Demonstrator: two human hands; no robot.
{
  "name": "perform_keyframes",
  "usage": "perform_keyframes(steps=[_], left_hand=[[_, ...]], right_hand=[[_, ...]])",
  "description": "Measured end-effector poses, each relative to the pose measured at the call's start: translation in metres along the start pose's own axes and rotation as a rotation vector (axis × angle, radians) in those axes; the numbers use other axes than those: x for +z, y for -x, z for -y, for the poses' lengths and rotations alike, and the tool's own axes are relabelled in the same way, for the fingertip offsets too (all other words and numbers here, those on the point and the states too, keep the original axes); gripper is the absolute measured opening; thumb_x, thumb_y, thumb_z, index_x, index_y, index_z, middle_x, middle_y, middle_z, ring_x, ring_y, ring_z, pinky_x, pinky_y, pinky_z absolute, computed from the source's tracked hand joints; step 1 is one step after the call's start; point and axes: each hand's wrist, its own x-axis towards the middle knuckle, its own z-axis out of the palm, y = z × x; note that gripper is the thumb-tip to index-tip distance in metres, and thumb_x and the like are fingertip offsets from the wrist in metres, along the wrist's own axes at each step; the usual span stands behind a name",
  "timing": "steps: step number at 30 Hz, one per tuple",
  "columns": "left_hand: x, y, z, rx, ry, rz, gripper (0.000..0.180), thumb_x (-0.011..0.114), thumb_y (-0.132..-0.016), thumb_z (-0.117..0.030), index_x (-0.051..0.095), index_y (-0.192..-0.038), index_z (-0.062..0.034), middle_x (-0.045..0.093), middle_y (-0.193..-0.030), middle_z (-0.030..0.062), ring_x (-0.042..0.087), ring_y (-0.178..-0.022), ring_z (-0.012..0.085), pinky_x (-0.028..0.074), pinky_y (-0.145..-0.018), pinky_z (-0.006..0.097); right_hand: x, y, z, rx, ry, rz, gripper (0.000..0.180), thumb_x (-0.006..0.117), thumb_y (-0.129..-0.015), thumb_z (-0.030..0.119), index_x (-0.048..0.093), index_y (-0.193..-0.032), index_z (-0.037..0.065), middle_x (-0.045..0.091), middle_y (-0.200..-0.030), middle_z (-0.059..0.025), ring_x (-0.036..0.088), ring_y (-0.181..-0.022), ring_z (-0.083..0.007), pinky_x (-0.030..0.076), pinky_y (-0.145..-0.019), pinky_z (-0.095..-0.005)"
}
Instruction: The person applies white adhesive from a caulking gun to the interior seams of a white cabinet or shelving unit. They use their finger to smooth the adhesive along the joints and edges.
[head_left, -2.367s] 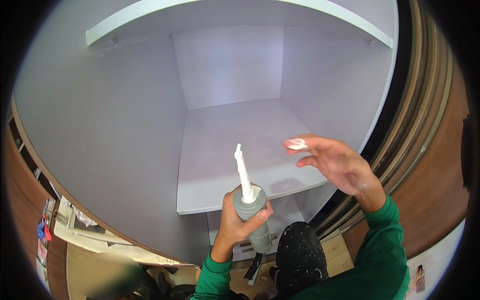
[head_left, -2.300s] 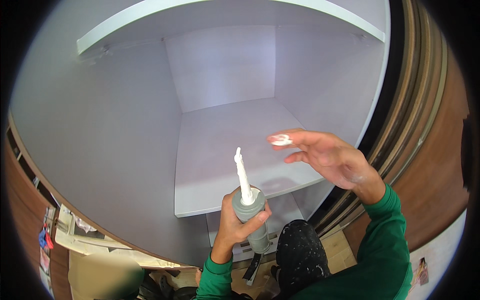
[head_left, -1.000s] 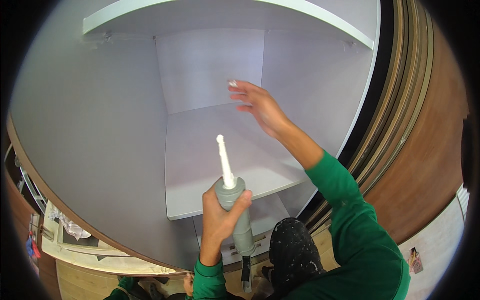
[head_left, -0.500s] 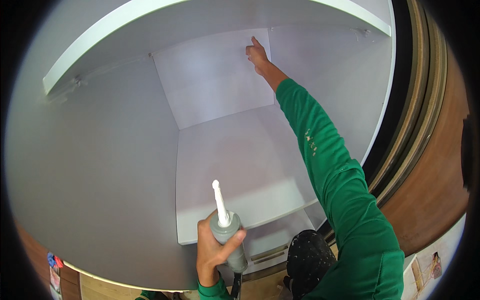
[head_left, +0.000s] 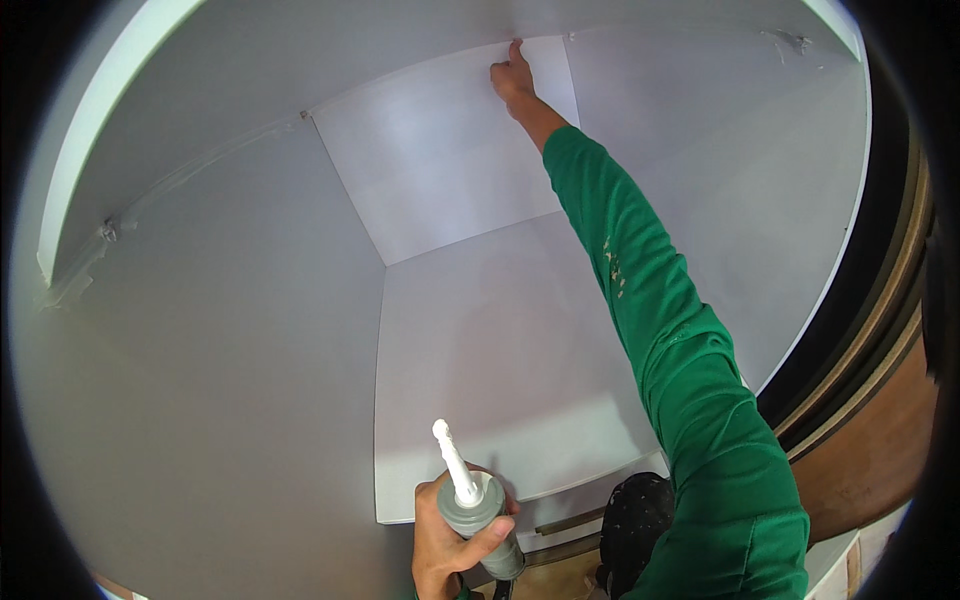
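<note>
At the bottom, my left hand [head_left: 440,540] wraps round a grey sealant cartridge [head_left: 482,515]. Its white nozzle [head_left: 456,465] points up and is smeared with white paste at the tip. My right hand [head_left: 514,82] reaches deep into a pale cabinet, one digit stretched up and the other fingers curled in. That digit touches the seam where the back panel [head_left: 430,150] meets the overhead shelf board [head_left: 400,30], close to the back right corner. I see nothing held in the right hand. Any sealant under its fingertip is too small to make out.
The left side panel [head_left: 220,350] and right side panel [head_left: 730,180] flank the lower shelf [head_left: 500,360]. White smears [head_left: 80,280] mark the upper left joint. Brown curved-looking boards [head_left: 870,440] stand outside at right. A dark, paint-speckled knee [head_left: 638,530] shows below.
The view has moved closer into the cabinet. My right hand has gone up from in front of the back panel to its top seam. The left hand still holds the cartridge, now lower in view.
</note>
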Motion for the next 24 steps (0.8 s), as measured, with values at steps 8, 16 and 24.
perform_keyframes(steps=[8,16,24], left_hand=[[-0.007,0.0,0.0,-0.043,-0.048,-0.02,0.063,0.086,-0.073,-0.05,0.061,-0.091,0.0042,0.065,-0.071,0.0123,0.07,-0.069,0.0247,0.055,-0.062,0.038],[-0.009,-0.004,-0.003,-0.023,-0.057,0.034,0.037,0.087,-0.074,-0.031,0.068,-0.089,-0.0024,0.073,-0.074,0.007,0.073,-0.069,0.0175,0.056,-0.066,0.03],[-0.01,0.0,0.002,-0.069,-0.081,-0.007,0.045,0.088,-0.071,-0.036,0.066,-0.088,-0.0004,0.071,-0.072,0.0085,0.07,-0.067,0.0188,0.055,-0.065,0.032]], right_hand=[[0.027,0.051,0.041,0.13,0.128,-0.05,0.102,0.057,-0.082,0.016,-0.001,-0.166,0.007,0.077,-0.087,-0.0147,0.076,-0.092,-0.027,0.056,-0.092,-0.0363],[0.053,0.063,0.052,0.095,0.102,-0.119,0.105,0.058,-0.082,0.018,-0.005,-0.164,0.005,0.076,-0.069,-0.0084,0.077,-0.081,-0.0234,0.057,-0.084,-0.0309],[0.105,0.098,0.065,0.062,-0.061,-0.059,0.108,0.06,-0.082,0.016,-0.009,-0.164,0.005,0.074,-0.066,-0.0092,0.076,-0.076,-0.0255,0.057,-0.085,-0.0317]])
